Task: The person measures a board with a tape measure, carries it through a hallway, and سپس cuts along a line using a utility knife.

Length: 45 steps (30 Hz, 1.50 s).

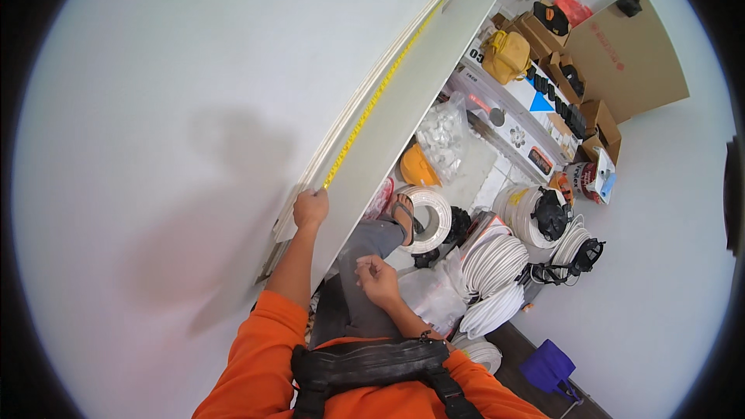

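Right hand [378, 278]: held low over the lap, nearest the body; fingers curled loosely toward the palm; whether anything small is pinched in them cannot be told.

Left hand [310, 208]: raised higher and further out; pressed on the near end of a yellow tape measure [372, 102], which is pinned by it against the edge of a pale board [419, 85]; fingers bent over the tape's end.

Tape measure, one: laid along the board's edge; its long axis is run up and to the right, away from the left hand, toward the board's far corner; the left hand is touching it, the right hand is well apart from it (below and to the right).

Board, one broad pale panel, with thin white strips [341, 136] stacked along its left edge (their count cannot be told); the same long axis is shared.

Foot in a sandal [403, 216]: one seen, just beside the board's lower edge.

Coils of white cable [497, 264]: at least five counted on the floor to the right.

Bag of white fittings [441, 136]: one.

Yellow bag [505, 54]: one, further off among open cardboard boxes [628, 54].

Purple bag [548, 366]: one, at lower right.
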Tool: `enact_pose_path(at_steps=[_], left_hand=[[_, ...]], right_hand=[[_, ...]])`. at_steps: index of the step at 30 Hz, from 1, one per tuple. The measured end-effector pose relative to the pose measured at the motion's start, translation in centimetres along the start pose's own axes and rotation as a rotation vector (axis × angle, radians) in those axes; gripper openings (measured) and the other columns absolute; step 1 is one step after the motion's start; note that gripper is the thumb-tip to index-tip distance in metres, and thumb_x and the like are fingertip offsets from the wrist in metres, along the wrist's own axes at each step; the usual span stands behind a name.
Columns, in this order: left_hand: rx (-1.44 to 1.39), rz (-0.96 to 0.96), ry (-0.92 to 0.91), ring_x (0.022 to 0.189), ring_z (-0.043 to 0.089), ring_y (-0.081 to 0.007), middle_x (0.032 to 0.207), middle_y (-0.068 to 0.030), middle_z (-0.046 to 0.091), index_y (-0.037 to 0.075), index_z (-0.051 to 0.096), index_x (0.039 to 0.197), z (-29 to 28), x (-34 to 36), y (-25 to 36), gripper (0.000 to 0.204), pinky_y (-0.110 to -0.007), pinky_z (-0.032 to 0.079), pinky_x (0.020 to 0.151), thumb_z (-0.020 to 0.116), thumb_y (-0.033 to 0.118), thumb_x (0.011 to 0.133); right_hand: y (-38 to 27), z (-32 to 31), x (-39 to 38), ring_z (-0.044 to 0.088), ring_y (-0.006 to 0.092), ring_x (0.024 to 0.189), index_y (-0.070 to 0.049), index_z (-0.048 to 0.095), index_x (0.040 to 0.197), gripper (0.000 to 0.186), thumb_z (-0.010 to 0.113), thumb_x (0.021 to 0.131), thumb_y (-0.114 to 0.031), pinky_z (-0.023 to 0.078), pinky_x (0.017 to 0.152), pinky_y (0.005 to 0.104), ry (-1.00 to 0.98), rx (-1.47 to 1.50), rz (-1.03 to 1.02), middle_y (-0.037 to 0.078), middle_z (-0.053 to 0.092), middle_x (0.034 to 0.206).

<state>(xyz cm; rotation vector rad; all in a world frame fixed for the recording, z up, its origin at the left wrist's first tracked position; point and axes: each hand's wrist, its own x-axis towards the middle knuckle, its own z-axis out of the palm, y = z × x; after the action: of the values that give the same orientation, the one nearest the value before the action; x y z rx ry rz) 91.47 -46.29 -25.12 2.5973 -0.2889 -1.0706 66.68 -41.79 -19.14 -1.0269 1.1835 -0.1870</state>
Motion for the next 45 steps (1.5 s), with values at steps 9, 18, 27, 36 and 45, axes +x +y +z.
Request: enact_pose_path(at_steps=[9,18,27,36,45], left_hand=[[-0.005,-0.026,0.0,0.107,0.07,-0.0429,0.11,-0.0215,0.075,0.008,0.078,0.109,0.5,0.5,-1.0,0.044,-0.05,0.055,0.093,0.061,0.045,0.092],[-0.045,-0.034,0.007,0.105,0.071,-0.0422,0.108,-0.0209,0.075,0.007,0.078,0.107,0.0,0.2,-1.6,0.044,-0.049,0.055,0.093,0.062,0.046,0.092],[-0.088,-0.054,-0.027,0.103,0.071,-0.0424,0.106,-0.0223,0.075,0.005,0.078,0.103,0.2,0.1,-2.2,0.044,-0.048,0.055,0.09,0.062,0.045,0.092],[-0.267,-0.183,-0.162,0.085,0.07,-0.0356,0.089,-0.0138,0.073,0.005,0.075,0.103,0.4,-0.6,-4.0,0.036,-0.051,0.056,0.079,0.066,0.037,0.091],[-0.375,-0.364,-0.629,0.068,0.061,-0.0185,0.083,-0.0038,0.064,0.011,0.068,0.097,-1.0,-2.9,-5.1,0.023,-0.043,0.053,0.062,0.067,0.034,0.094]], right_hand=[[-0.3,0.2,0.0,0.067,0.0113,0.071,0.004,0.067,0.112,0.019,0.061,0.102,-0.011,0.056,0.064,0.0269,-0.012,-0.018,-0.007,0.008,0.072,0.086],[-0.5,0.4,0.0,0.068,0.0117,0.076,0.003,0.067,0.112,0.018,0.061,0.102,-0.01,0.058,0.065,0.0271,-0.026,-0.044,-0.008,0.009,0.072,0.089],[0.3,0.5,-0.2,0.063,0.0093,0.064,0.001,0.066,0.112,0.016,0.06,0.102,-0.01,0.049,0.057,0.0235,0.001,0.002,-0.047,0.005,0.07,0.085],[0.2,0.3,0.1,0.065,0.0099,0.065,0.0,0.066,0.112,0.017,0.06,0.103,-0.013,0.05,0.054,0.0237,-0.034,-0.002,-0.021,0.005,0.07,0.087],[0.5,0.0,0.9,0.065,0.0103,0.064,0.0,0.066,0.112,0.017,0.061,0.103,-0.014,0.05,0.053,0.0242,-0.083,-0.036,0.011,0.006,0.071,0.089]])
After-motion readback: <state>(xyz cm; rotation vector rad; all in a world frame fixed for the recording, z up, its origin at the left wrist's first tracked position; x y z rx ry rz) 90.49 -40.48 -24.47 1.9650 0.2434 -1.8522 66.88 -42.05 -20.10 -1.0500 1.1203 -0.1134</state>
